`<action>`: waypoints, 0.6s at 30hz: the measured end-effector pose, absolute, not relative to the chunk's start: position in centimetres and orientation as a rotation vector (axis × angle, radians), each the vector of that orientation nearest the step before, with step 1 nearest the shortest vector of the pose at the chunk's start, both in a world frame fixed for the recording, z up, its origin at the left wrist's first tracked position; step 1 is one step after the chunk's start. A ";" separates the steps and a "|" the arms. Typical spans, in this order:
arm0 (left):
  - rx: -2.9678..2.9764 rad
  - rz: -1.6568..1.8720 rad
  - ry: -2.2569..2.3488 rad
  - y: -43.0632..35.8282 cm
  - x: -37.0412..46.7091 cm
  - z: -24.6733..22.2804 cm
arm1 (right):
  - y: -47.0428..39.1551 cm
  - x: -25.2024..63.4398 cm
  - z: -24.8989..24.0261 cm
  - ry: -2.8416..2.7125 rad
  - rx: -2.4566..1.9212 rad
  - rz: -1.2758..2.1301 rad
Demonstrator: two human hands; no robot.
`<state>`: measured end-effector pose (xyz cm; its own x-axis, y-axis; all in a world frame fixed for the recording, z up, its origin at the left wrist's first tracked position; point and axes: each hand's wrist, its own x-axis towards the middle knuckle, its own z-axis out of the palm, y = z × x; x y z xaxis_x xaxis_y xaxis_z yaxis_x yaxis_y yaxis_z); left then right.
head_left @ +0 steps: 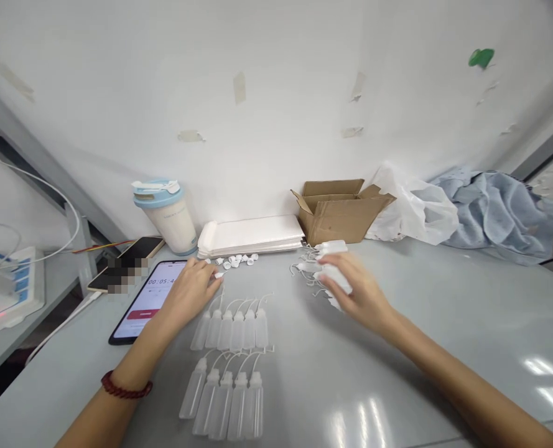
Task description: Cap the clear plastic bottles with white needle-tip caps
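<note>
My left hand (195, 289) is closed, with a small white cap (219, 274) at its thumb and fingertips. Just beyond it lies a loose group of white caps (239, 261). On the right, my right hand (357, 289) has its thumb and fingers around a translucent white squeeze bottle (338, 279), over a pile of similar bottles (331, 247) with thin curved strips at their necks. Between my arms, two rows of such bottles lie on the table: a far row (232, 330) and a near row (227, 404). My right hand hides part of the pile.
A running phone timer (140, 305) lies beside my left forearm, with a dark phone (127, 264) behind it. Along the wall stand a blue-lidded cup (168, 218), white padded envelopes (252, 235), an open cardboard box (339, 221), a plastic bag (416, 208) and blue cloth (500, 211).
</note>
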<state>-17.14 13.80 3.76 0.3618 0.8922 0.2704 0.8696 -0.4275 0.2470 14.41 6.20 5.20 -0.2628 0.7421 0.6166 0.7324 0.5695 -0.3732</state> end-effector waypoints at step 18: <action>1.828 0.759 1.245 8.5 -11.6 7.8 | 3.1 7.9 3.5 -2.593 -1.144 0.557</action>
